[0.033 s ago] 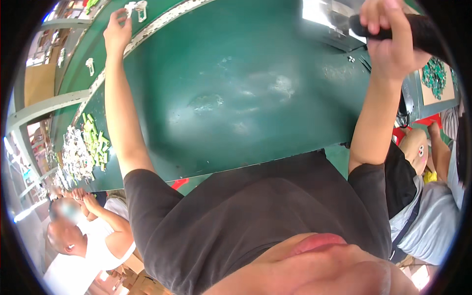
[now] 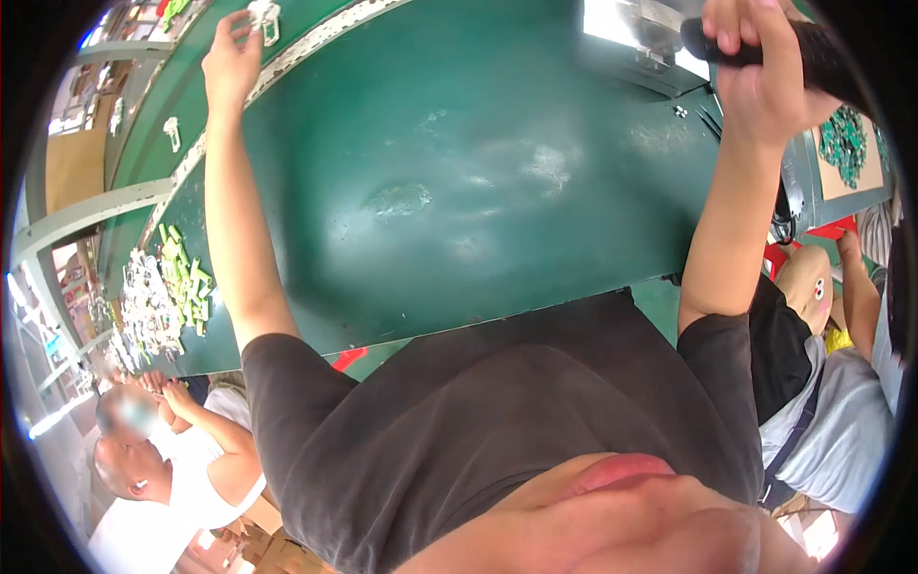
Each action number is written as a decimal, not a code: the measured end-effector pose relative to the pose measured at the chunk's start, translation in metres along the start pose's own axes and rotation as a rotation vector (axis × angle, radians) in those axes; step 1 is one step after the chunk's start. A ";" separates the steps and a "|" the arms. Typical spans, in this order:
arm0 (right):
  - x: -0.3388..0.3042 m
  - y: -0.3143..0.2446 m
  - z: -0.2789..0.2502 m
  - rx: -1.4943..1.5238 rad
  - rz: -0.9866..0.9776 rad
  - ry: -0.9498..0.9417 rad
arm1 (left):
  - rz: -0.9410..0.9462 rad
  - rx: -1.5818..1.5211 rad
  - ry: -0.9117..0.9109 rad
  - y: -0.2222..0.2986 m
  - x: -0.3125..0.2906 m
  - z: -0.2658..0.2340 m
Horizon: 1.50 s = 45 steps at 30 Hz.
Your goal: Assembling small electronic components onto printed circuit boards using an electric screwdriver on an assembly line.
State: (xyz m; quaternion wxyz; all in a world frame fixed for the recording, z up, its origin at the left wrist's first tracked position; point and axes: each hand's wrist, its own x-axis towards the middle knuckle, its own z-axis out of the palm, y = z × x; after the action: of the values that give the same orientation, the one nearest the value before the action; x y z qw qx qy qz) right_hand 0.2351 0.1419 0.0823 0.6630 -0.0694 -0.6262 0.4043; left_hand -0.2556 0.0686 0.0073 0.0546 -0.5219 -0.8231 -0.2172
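At the far left, my left hand (image 2: 232, 62) reaches past the table's pale edge strip over a green belt. Its fingers are loosely bent and apart. Close beside the fingertips lies a small white part (image 2: 269, 24); whether they touch it I cannot tell. At the far right, my right hand (image 2: 765, 91) is raised and closed around a thick black rounded object (image 2: 722, 50), whose exact kind does not show. Between my arms spreads the green tabletop (image 2: 449, 191), scuffed in its middle.
Green and white pieces (image 2: 182, 277) lie heaped at the left. Another white part (image 2: 172, 134) rests on the belt. Back right stands a metal box-like device (image 2: 650, 48), with tweezers (image 2: 710, 122) near it. Green circuit pieces (image 2: 843, 148) lie beyond. People sit on both sides.
The white parts on the belt have shifted slightly to the left. My left hand has moved very little; my right hand keeps its grip on the black object.
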 end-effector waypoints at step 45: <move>-0.056 0.033 0.039 0.314 0.338 -0.372 | 0.985 -0.665 -0.306 0.215 -0.163 0.042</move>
State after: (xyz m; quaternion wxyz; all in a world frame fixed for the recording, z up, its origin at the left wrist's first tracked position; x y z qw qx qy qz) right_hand 0.1921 0.1125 0.0272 0.4626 0.0062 -0.6463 0.6069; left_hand 0.0131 0.0275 -0.0171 -0.1362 -0.8553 -0.3717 -0.3343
